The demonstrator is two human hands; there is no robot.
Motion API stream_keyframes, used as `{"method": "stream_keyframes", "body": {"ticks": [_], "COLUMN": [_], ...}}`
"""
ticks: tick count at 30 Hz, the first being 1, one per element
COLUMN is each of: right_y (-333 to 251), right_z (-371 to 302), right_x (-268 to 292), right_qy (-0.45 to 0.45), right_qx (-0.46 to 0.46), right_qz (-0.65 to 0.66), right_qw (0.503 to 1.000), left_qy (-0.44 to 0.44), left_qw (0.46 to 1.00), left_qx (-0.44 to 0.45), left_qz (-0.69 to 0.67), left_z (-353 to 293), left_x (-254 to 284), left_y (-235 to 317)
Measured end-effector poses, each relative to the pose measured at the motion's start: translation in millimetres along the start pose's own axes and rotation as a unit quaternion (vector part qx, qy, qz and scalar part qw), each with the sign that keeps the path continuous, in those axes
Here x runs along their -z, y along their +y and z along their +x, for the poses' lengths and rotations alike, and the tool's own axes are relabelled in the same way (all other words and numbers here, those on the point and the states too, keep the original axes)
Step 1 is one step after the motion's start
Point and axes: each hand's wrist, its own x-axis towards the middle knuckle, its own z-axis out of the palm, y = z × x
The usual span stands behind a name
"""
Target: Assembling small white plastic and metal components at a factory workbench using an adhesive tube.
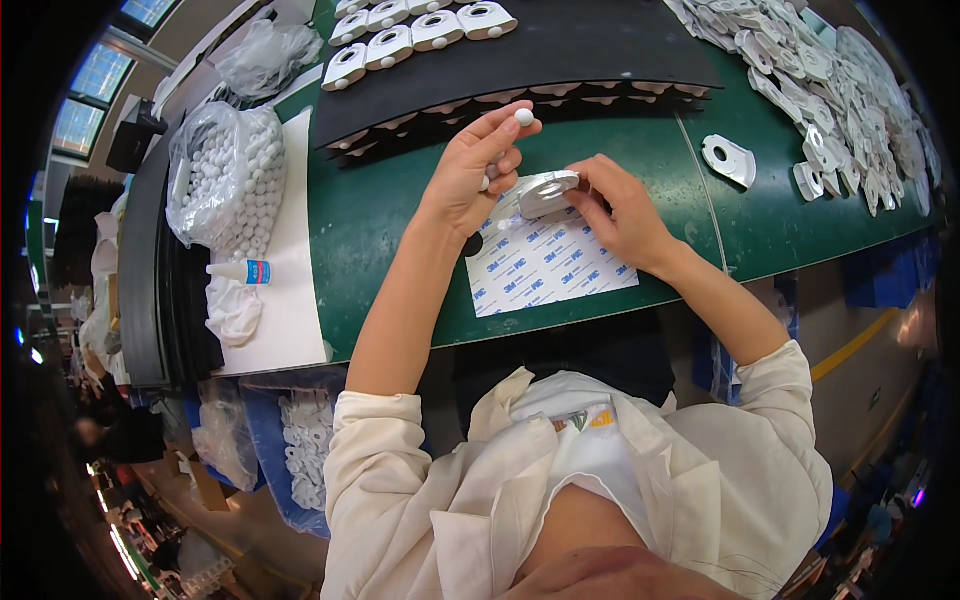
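Between thumb and forefinger, my left hand (474, 165) pinches a small white ball (524, 117). Another bit of white shows under its curled fingers, perhaps a second ball. My right hand (622, 215) grips the edge of a white plastic part with a round hole (548, 194), tilted just above a sheet of white backing paper with blue print (560, 262). A small black disc (473, 245) lies at the sheet's left edge, beside my left wrist. Farther right, a single loose white part (728, 162) lies on the green table (385, 290).
Black foam boards (560, 50) stacked at the back carry rows of finished-looking white parts. A heap of white parts (810, 80) covers the far right. At left are a bag of white balls (228, 175), a small glue bottle (240, 271) and a white cloth (234, 310).
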Motion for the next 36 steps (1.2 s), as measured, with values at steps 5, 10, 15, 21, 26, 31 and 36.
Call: {"method": "stream_keyframes", "body": {"ticks": [5,10,15,21,26,31,36], "right_y": [14,20,23,22,20,19,18], "right_z": [1,4,3,3,3,2,4], "right_x": [4,11,12,12,12,12,11], "right_qy": [0.029,0.085,0.085,0.084,0.081,0.081,0.075], "right_qx": [-0.135,-0.196,-0.198,-0.188,-0.184,-0.187,-0.204], "right_qz": [0.283,0.546,0.569,0.559,0.550,0.547,0.556], "right_qw": [0.949,0.810,0.794,0.803,0.810,0.812,0.803], "left_qy": [-0.007,0.040,0.026,0.032,0.033,0.034,0.023], "left_qw": [1.000,0.982,0.968,0.954,0.950,0.945,0.932], "left_qx": [-0.003,-0.010,-0.035,-0.051,-0.038,-0.054,-0.101], "left_qz": [0.028,0.182,0.246,0.294,0.307,0.322,0.348], "left_z": [-1,-6,-10,-9,-9,-10,-9], "left_x": [-1,-13,-24,-22,-22,-22,-20], "left_y": [0,-1,-4,-5,-3,-4,-8]}}
